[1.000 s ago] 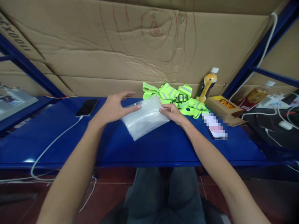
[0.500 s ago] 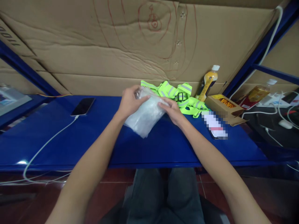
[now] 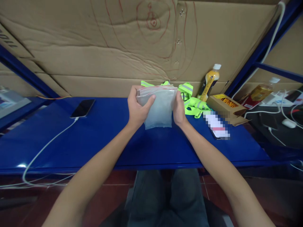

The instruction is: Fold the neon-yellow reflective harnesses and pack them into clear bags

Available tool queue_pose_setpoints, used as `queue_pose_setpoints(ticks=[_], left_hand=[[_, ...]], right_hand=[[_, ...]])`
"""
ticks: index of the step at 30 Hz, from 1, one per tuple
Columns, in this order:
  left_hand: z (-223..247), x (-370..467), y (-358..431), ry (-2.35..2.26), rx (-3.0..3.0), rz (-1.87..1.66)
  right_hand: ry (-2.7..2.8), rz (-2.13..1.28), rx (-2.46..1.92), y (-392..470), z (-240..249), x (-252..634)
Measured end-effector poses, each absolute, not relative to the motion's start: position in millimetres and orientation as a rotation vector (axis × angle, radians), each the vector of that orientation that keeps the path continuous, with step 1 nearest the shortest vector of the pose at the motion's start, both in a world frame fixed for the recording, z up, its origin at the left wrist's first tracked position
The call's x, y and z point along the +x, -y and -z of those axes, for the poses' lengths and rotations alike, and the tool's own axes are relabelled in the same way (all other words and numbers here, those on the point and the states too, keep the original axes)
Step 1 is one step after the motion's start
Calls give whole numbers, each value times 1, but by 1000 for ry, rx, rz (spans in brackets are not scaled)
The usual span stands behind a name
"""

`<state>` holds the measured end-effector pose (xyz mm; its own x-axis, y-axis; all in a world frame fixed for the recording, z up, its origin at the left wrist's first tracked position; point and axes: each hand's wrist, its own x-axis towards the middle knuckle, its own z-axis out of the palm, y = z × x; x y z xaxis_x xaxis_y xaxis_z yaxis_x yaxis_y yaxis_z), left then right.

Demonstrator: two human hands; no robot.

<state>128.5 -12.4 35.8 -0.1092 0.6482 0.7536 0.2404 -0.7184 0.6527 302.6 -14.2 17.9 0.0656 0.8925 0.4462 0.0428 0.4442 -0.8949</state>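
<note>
A stack of clear zip-lock bags (image 3: 159, 108) with red lines along the top edge is held upright just above the blue tabletop. My left hand (image 3: 139, 105) grips its left side, thumb across the front and fingers behind. Against the right edge rests my right hand (image 3: 179, 108), palm turned inward, holding the stack from that side; its fingers are partly hidden. Bright green reflective straps (image 3: 195, 105) lie crumpled behind the bags and to the right.
A phone on a cable (image 3: 82, 108) lies on the left of the blue table (image 3: 99, 138). On the right are a phone with a blurred screen (image 3: 216, 124), an open cardboard box (image 3: 227, 107) and a yellow-labelled bottle (image 3: 209, 82). Cardboard (image 3: 94, 60) lines the back.
The stack of bags has turned from tilted to upright, its zip edge now level at the top. My left hand moved slightly right, and my right hand shifted to the stack's right edge.
</note>
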Motion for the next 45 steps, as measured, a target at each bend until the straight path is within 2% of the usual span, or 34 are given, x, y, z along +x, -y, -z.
queue_pose_setpoints(ticks=[3, 9, 18, 24, 33, 45], left_hand=[[-31, 129, 4, -928, 1954, -1994], [-27, 129, -1, -843, 1910, -2055], [-30, 127, -1, -708, 1727, -1873], [-35, 125, -1, -576, 1543, -1770], [-40, 124, 2, -617, 1408, -1716], [-37, 122, -1, -666, 1416, -1640]], right_hand=[[1275, -783, -725, 19, -17, 300], [1340, -676, -734, 28, -20, 288], [1289, -474, -749, 21, -25, 296], [1283, -587, -744, 23, -29, 294], [1221, -636, -728, 22, -31, 295], [1098, -978, -764, 22, -25, 293]])
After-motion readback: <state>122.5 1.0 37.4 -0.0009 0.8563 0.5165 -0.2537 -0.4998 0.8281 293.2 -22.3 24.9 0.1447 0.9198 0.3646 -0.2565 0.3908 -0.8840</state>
